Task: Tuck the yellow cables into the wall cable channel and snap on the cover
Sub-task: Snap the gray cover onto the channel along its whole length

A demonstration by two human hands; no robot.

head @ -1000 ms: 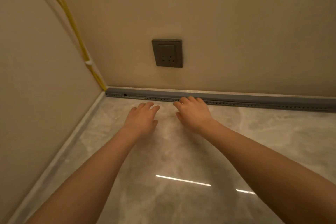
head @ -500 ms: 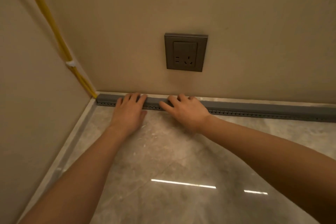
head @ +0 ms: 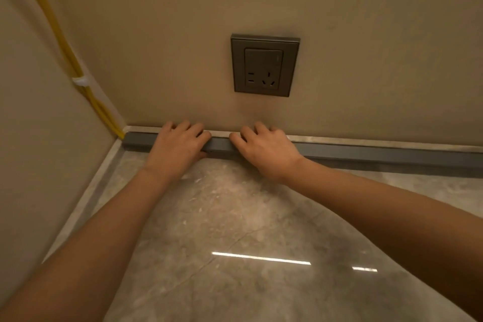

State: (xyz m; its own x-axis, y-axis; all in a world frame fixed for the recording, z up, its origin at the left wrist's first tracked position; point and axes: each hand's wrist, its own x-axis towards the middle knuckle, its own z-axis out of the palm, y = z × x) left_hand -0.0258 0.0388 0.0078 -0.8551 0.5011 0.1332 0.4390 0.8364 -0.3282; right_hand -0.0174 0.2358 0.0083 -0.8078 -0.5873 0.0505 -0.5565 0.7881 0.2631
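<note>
Both forearms reach in from the bottom corners of the frame and meet at the gray cable channel (head: 366,155), which runs along the foot of the back wall from the left corner to the right edge.

The left hand (head: 180,148) lies palm down over the channel left of centre. Its fingers curl over the top edge toward the wall and its thumb tucks against the front face, so it clasps the strip. The right hand (head: 266,151) sits just beside it, apart by a short gap. Its fingers hook over the top in the same way and the forefinger points left along the strip; its thumb is hidden.

The yellow cables (head: 65,47) drop down the wall corner at upper left, pass through a white clip (head: 81,81), and meet the channel's left end. A dark wall socket (head: 264,68) sits above the hands. The glossy marble floor (head: 235,217) fills the lower frame.
</note>
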